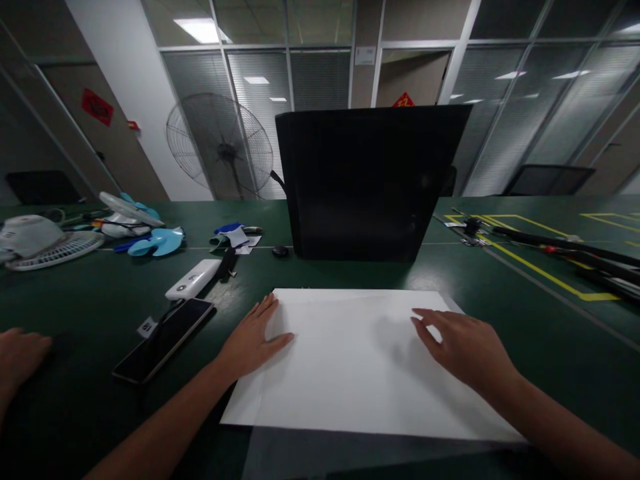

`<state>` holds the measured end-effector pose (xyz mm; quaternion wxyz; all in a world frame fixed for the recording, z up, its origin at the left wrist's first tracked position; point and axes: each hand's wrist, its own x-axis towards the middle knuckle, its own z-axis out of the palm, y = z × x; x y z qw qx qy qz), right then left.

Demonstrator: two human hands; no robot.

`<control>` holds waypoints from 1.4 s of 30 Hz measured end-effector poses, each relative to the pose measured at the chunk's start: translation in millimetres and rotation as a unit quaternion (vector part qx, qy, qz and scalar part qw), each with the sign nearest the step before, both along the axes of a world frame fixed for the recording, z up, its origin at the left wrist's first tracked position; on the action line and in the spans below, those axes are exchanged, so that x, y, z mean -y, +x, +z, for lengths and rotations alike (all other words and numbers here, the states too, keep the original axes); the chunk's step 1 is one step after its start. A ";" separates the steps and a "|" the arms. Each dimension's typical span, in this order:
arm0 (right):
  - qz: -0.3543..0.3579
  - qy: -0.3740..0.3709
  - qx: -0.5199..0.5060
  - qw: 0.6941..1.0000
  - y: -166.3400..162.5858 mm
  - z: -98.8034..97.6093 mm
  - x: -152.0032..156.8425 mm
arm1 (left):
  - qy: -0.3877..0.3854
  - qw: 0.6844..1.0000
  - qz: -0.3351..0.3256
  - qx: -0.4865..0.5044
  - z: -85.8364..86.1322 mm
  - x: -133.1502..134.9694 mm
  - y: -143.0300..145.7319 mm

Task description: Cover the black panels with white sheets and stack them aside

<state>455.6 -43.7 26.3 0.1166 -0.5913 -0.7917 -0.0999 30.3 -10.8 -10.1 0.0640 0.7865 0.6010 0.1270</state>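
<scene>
A large white sheet of paper (345, 373) lies on the green table in front of me, over a translucent sheet (295, 453) that shows past its near edge. My left hand (253, 340) rests flat on the paper's left edge, fingers stretched and thumb spread. Above the right part of the paper, my right hand (460, 343) is held with bent fingers. Its thumb and finger tips are close but look slightly apart, with nothing visible between them, and a shadow falls on the paper beside it.
A black phone (165, 340) with a tag and a white device (194, 279) lie left of the paper. Another person's hand (20, 360) rests at the left edge. A black panel (370, 187) stands behind the paper. Fan parts (157, 241) lie far left, black rods (565, 247) right.
</scene>
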 end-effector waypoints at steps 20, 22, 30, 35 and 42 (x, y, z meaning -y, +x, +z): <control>0.025 -0.011 0.078 0.997 -20.6 -12.3 11.6 | 0.005 0.995 0.028 0.094 -16.6 -6.9 -9.9; 0.018 -0.006 0.078 0.997 -22.1 -13.1 12.5 | 0.013 0.996 0.019 0.088 -16.5 -6.2 -9.8; 0.015 -0.019 0.083 0.996 -29.8 -16.5 14.4 | 0.020 0.998 -0.020 0.048 -9.2 -0.7 -6.3; 0.019 -0.012 0.069 0.997 -30.2 -18.4 14.0 | 0.013 0.999 -0.041 0.021 -6.6 1.5 -6.5; 0.149 -0.093 0.025 0.984 -32.4 -0.4 24.1 | 0.016 0.998 -0.057 0.020 -8.8 0.5 -9.2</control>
